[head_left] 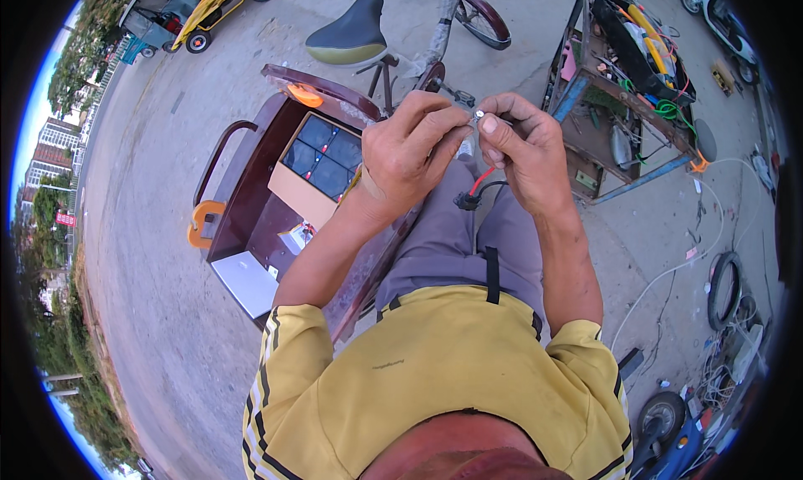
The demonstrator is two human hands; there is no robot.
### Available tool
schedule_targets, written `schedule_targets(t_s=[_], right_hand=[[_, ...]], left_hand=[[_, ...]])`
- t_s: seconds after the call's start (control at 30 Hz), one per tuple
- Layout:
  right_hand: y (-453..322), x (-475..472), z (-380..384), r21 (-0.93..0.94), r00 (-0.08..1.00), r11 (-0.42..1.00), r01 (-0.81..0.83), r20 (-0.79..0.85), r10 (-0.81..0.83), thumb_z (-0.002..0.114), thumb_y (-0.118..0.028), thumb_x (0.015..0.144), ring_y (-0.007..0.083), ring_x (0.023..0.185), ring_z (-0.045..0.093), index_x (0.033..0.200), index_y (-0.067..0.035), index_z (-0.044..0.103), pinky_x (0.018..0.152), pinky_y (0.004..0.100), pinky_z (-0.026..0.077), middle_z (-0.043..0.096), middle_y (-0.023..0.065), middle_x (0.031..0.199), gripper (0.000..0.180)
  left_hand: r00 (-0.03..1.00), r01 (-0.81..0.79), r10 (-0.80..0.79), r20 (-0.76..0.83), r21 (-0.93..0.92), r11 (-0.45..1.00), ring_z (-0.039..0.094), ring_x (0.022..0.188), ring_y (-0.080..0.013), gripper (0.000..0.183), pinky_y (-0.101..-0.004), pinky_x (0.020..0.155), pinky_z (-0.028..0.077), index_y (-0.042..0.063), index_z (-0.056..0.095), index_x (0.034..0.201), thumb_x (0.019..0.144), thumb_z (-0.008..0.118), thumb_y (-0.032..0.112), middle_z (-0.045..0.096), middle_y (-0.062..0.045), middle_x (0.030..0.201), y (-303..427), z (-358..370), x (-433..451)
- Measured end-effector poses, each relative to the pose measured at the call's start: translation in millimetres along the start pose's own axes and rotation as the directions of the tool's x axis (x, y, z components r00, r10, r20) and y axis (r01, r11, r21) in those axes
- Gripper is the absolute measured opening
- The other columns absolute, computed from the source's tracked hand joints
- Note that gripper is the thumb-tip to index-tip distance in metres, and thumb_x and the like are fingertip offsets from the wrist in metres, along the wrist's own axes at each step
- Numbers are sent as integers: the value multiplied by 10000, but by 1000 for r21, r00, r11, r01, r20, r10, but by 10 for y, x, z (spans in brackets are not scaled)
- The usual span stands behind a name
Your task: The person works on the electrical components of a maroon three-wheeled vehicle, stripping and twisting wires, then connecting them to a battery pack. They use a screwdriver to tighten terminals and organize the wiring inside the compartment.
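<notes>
My left hand (411, 144) and my right hand (530, 144) are raised close together in front of me, fingertips nearly meeting. A small shiny metal part (480, 113) is pinched between the fingertips of both hands; its exact shape is mostly hidden. Below my right fingers hangs a black plug connector (467, 200) with a red wire (482, 180) and a black wire, whose upper ends disappear behind that hand. Under my left forearm, the open dark-red cargo box (251, 219) of a cycle holds a cardboard carton (301, 194) of black batteries (323, 150) with red terminals.
A silver-grey flat panel (246, 283) lies at the box's near end. Ahead are a bicycle saddle (351, 31) and a front wheel (483, 18). A rusty metal tool cart (627, 116) stands at right. A pale hose (659, 276) and a tyre (724, 290) lie on the concrete.
</notes>
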State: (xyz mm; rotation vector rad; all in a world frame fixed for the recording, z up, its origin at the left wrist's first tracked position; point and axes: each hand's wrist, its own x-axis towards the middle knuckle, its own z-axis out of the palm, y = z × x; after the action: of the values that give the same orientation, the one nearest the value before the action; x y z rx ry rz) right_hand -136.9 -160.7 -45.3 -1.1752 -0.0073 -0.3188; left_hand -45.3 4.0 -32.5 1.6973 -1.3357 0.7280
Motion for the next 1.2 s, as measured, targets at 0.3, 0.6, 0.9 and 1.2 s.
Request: schedule_targets(t_s=[0.3,0.6,0.9,1.2], right_hand=[[-14,-23,29,-105,1000,994,-11,16,12,723,-154,990,44,657,480,1065,-2,680,559,210,361,587,-31,779,175],[-46,-7,-29,-48,996,994,-93,-10,93,753,-163,966,44,646,468,1044,2,693,556,215,355,584,-36,764,193],[-132,-29,8,7,975,977,-215,68,214,716,-208,1002,56,664,490,1045,0,696,562,231,383,590,-11,778,214],[-220,-11,-44,-364,977,918,-157,81,199,680,-217,1021,51,667,504,1027,-1,709,579,235,415,599,-22,781,218]], left_hand=[[995,50,-50,88,9,999,585,568,-187,100,-300,505,444,33,664,901,835,738,16,627,-79,780,-14,12,-18],[793,600,-546,270,-502,623,548,667,-79,141,-244,543,433,28,702,1037,900,738,37,651,-48,896,78,-21,-23],[986,123,-98,132,-194,973,693,877,-204,284,-304,723,557,-1,728,1103,839,745,-105,706,-121,1034,-90,-65,-8],[947,306,-246,208,-338,890,673,864,-131,221,-261,732,538,-23,715,1108,892,747,-61,707,-90,1004,-108,-81,-64]])
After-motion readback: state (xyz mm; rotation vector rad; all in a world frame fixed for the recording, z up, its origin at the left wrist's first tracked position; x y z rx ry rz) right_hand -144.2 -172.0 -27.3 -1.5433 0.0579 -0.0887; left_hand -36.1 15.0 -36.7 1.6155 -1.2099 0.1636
